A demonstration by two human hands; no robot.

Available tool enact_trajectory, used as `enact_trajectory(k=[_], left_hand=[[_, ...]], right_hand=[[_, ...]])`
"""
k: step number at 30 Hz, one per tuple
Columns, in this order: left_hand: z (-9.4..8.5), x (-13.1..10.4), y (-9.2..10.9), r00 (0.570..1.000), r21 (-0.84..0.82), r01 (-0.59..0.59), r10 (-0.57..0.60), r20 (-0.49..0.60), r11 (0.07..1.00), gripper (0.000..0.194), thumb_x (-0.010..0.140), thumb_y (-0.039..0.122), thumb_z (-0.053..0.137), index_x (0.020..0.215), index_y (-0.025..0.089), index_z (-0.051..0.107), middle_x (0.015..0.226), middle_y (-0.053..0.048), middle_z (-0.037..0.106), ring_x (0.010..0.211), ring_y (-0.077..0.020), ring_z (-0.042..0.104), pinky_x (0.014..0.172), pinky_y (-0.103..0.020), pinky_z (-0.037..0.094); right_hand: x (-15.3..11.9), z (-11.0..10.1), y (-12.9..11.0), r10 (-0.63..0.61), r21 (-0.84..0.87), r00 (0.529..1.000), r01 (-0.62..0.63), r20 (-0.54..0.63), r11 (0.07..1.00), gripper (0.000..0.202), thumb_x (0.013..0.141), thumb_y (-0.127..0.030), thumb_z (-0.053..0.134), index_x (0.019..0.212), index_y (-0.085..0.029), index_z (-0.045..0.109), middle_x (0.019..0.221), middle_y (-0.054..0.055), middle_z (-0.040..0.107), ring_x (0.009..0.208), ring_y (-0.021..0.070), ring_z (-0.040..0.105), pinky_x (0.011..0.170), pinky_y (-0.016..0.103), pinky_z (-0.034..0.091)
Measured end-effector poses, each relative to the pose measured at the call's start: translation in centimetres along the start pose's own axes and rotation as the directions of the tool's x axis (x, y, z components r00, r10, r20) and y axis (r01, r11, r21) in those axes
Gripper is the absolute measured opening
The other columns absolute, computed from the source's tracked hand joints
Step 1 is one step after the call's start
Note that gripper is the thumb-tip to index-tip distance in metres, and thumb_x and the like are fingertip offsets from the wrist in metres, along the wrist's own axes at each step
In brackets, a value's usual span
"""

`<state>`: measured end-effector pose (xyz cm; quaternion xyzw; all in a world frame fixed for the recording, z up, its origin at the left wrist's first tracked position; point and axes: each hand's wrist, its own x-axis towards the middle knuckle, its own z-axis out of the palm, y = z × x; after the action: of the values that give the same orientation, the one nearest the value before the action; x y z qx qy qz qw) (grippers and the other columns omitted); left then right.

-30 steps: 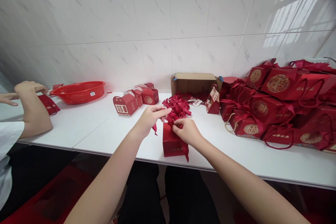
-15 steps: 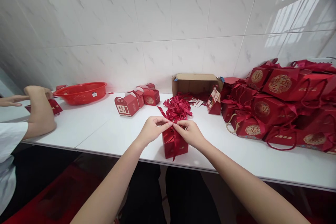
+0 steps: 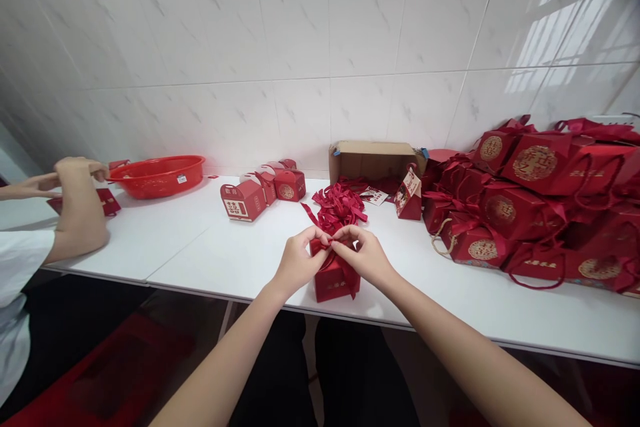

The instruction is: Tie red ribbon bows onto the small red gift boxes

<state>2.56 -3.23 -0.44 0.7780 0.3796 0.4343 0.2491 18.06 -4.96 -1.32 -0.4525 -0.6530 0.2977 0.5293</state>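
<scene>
A small red gift box [image 3: 336, 282] stands upright near the table's front edge. Over its top, my left hand [image 3: 303, 257] pinches a dark red ribbon between thumb and fingers. My right hand [image 3: 361, 252] pinches the same ribbon from the other side, and the fingertips of both hands nearly meet. One ribbon end hangs down the box's front at the right. Just behind the box lies a heap of loose red ribbons [image 3: 340, 205]. My fingers partly hide the box top and the ribbon's crossing.
An open cardboard box [image 3: 375, 163] sits behind the ribbons, a small tagged box [image 3: 410, 195] beside it. Red boxes [image 3: 535, 213] are piled at right. More boxes [image 3: 245, 199] and a red basin [image 3: 159, 177] are left; another person's arm [image 3: 80, 213] rests far left.
Both hands have shifted slightly down, still pinching the ribbon. The ribbon end on the box's front has swung to the right. The other person's hands have moved a little.
</scene>
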Motion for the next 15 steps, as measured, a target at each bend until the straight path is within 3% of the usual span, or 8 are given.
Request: enact_trajectory(k=[7,11,15], left_hand=[[0.43,-0.14,-0.41,0.998,-0.03,-0.002,0.0,-0.061,1.0,0.011,0.074,0.013,0.053,0.066,0.019,0.046,0.077,0.0,0.063,0.078,-0.0144,0.06,0.076,-0.028,0.045],[0.38,-0.18,-0.37,0.997,-0.021,-0.004,0.002,-0.075,1.0,0.011,0.074,0.014,0.053,0.066,0.018,0.047,0.077,0.0,0.063,0.075,-0.0135,0.06,0.073,-0.026,0.045],[0.3,-0.14,-0.48,0.998,0.021,-0.011,0.012,-0.068,1.0,0.01,0.075,0.013,0.05,0.068,0.018,0.048,0.076,-0.001,0.063,0.075,-0.0139,0.059,0.073,-0.027,0.045]], right_hand=[[-0.74,0.09,0.59,-0.206,-0.248,0.974,0.178,-0.093,0.952,0.012,0.072,-0.021,0.062,0.083,-0.019,0.065,0.086,0.005,0.061,0.071,0.0148,0.057,0.066,0.029,0.05],[-0.56,0.09,0.61,-0.198,-0.321,0.975,0.155,-0.105,0.934,0.013,0.075,-0.018,0.058,0.082,-0.019,0.07,0.085,0.007,0.06,0.074,0.0165,0.058,0.067,0.031,0.051],[-0.26,0.3,0.87,-0.135,-0.315,0.983,0.091,-0.123,0.945,0.013,0.074,-0.018,0.058,0.077,-0.018,0.071,0.095,0.01,0.059,0.094,0.0226,0.056,0.081,0.039,0.048]])
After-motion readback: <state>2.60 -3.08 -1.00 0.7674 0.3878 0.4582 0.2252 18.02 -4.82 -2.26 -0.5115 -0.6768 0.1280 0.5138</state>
